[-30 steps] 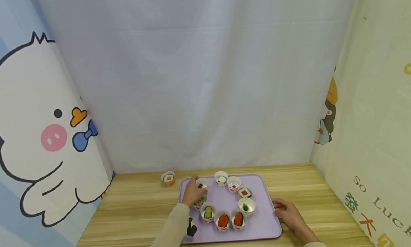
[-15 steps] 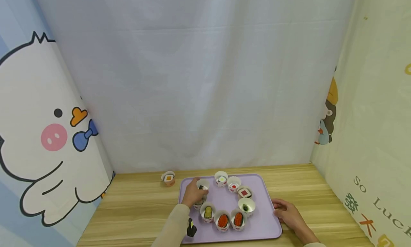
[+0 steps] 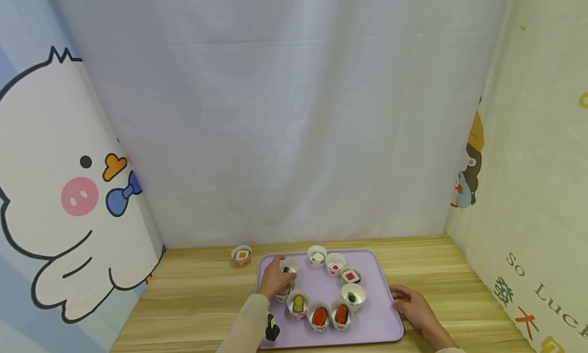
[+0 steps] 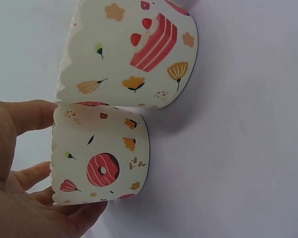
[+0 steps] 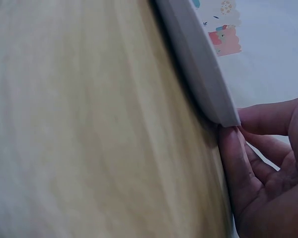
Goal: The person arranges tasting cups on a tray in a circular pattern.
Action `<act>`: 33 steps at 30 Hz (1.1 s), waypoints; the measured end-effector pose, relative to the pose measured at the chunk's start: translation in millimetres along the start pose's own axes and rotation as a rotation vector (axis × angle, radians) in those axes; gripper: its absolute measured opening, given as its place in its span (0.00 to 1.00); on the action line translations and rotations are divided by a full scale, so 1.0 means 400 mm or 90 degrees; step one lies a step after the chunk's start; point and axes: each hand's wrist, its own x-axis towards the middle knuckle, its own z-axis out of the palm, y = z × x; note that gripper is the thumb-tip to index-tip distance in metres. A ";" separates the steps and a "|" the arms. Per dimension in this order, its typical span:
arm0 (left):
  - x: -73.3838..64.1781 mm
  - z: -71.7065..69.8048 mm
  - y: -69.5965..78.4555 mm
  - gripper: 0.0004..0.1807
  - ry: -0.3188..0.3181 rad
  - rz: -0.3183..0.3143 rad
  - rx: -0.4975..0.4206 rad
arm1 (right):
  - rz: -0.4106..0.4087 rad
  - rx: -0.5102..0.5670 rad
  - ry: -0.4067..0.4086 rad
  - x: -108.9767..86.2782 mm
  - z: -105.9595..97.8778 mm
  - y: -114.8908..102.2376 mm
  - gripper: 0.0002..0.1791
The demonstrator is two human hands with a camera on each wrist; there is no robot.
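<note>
My left hand (image 3: 274,279) is at the upper left of the lilac tray (image 3: 377,312), gripping a white paper baking cup (image 4: 97,158) printed with a doughnut and flowers. In the left wrist view, thumb and fingers lie around its scalloped rim. The dark-topped sushi inside it is partly covered by my fingers. A second cup (image 4: 139,54), with a cake slice print, stands right against it. My right hand (image 3: 413,306) is at the tray's right edge, pinching the rim (image 5: 223,106) between thumb and finger.
Several cups with sushi form a ring on the tray, among them two orange-red topped ones (image 3: 319,316) and a green-topped one (image 3: 298,304). One more cup (image 3: 241,255) stands on the wooden table (image 3: 197,302), left of the tray. A white curtain (image 3: 294,139) hangs behind.
My left hand has shifted the held cup very slightly toward me, closer to the cup in front of it. My right hand has stayed at the tray edge.
</note>
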 end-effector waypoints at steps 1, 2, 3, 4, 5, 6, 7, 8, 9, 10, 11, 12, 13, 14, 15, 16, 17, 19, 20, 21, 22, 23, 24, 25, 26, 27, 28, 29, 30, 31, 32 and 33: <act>-0.001 0.000 -0.001 0.37 -0.001 0.001 0.000 | 0.000 0.002 -0.001 -0.001 0.000 -0.001 0.28; -0.001 0.000 -0.002 0.38 -0.003 0.002 0.000 | 0.000 0.003 -0.001 -0.001 0.000 -0.002 0.28; -0.001 0.000 -0.003 0.38 -0.003 0.004 0.002 | 0.000 0.004 -0.001 -0.001 0.000 -0.002 0.28; -0.002 -0.001 -0.004 0.38 -0.004 0.004 0.002 | 0.000 0.004 -0.002 -0.001 0.000 -0.001 0.28; -0.002 -0.001 -0.006 0.38 -0.005 0.003 0.002 | 0.002 0.004 -0.001 0.000 0.000 0.000 0.28; -0.003 -0.002 -0.007 0.39 -0.005 0.003 0.000 | 0.001 0.003 -0.001 0.001 0.000 0.002 0.28; -0.004 -0.003 -0.008 0.39 -0.005 0.006 0.000 | 0.001 0.000 -0.001 0.002 0.000 0.003 0.28; -0.004 -0.005 -0.009 0.39 -0.004 0.009 -0.001 | 0.000 -0.002 -0.001 0.002 0.000 0.005 0.28; -0.005 -0.007 -0.011 0.39 -0.004 0.011 -0.002 | 0.000 -0.004 -0.001 0.003 0.000 0.006 0.28; -0.006 -0.010 -0.011 0.40 -0.004 0.014 -0.003 | 0.000 -0.005 -0.001 0.004 0.001 0.007 0.28; -0.006 -0.013 -0.011 0.40 -0.004 0.018 -0.005 | 0.001 -0.004 0.000 0.005 0.001 0.008 0.28; -0.007 -0.017 -0.011 0.40 -0.003 0.021 -0.007 | -0.001 -0.005 -0.001 0.005 0.001 0.009 0.28; -0.008 -0.021 -0.010 0.40 -0.001 0.023 -0.008 | 0.000 -0.005 -0.001 0.005 0.001 0.009 0.28; -0.010 -0.025 -0.009 0.40 -0.001 0.022 -0.011 | 0.000 -0.005 0.000 0.005 0.001 0.009 0.28; -0.011 -0.030 -0.008 0.39 0.000 0.022 -0.014 | -0.001 -0.004 0.000 0.005 0.001 0.009 0.28; -0.012 -0.035 -0.007 0.39 0.002 0.026 -0.015 | -0.002 -0.004 -0.001 0.004 0.001 0.009 0.28; -0.013 -0.039 -0.006 0.38 0.005 0.027 -0.018 | -0.004 -0.004 -0.002 0.004 0.001 0.009 0.28; -0.015 -0.047 -0.005 0.37 0.013 0.032 -0.023 | -0.003 -0.003 0.000 0.003 0.001 0.008 0.28; -0.016 -0.051 -0.004 0.36 0.019 0.038 -0.027 | -0.003 -0.003 0.000 0.003 0.000 0.008 0.28; -0.018 -0.055 -0.003 0.36 0.025 0.045 -0.031 | -0.004 -0.003 0.000 0.002 0.000 0.007 0.28; -0.020 -0.059 -0.002 0.36 0.029 0.053 -0.034 | -0.003 -0.003 0.001 0.002 0.000 0.007 0.28; -0.022 -0.063 -0.001 0.36 0.032 0.057 -0.038 | -0.003 -0.004 0.001 0.002 0.000 0.007 0.28; -0.024 -0.067 0.001 0.36 0.033 0.061 -0.044 | -0.002 -0.003 0.002 0.002 0.000 0.007 0.28; -0.027 -0.071 0.002 0.36 0.035 0.065 -0.048 | -0.003 -0.004 0.002 0.002 -0.001 0.007 0.28; -0.030 -0.075 0.004 0.36 0.035 0.068 -0.053 | -0.004 -0.005 0.001 0.002 -0.001 0.007 0.28; -0.033 -0.079 0.006 0.36 0.035 0.070 -0.055 | -0.004 -0.004 0.001 0.003 -0.001 0.007 0.28; -0.036 -0.083 0.008 0.36 0.035 0.069 -0.056 | -0.003 -0.004 0.002 0.003 -0.001 0.007 0.28; -0.039 -0.087 0.010 0.36 0.036 0.069 -0.059 | -0.003 -0.004 0.001 0.003 -0.001 0.008 0.28; -0.042 -0.090 0.011 0.36 0.039 0.070 -0.062 | -0.002 -0.003 0.001 0.003 -0.001 0.008 0.28; -0.044 -0.094 0.012 0.36 0.042 0.071 -0.063 | -0.002 -0.002 0.001 0.004 -0.001 0.008 0.28; -0.047 -0.097 0.013 0.36 0.045 0.075 -0.063 | 0.000 -0.001 0.002 0.004 -0.001 0.008 0.28; -0.049 -0.101 0.015 0.36 0.047 0.075 -0.066 | 0.001 0.000 0.004 0.004 0.000 0.008 0.28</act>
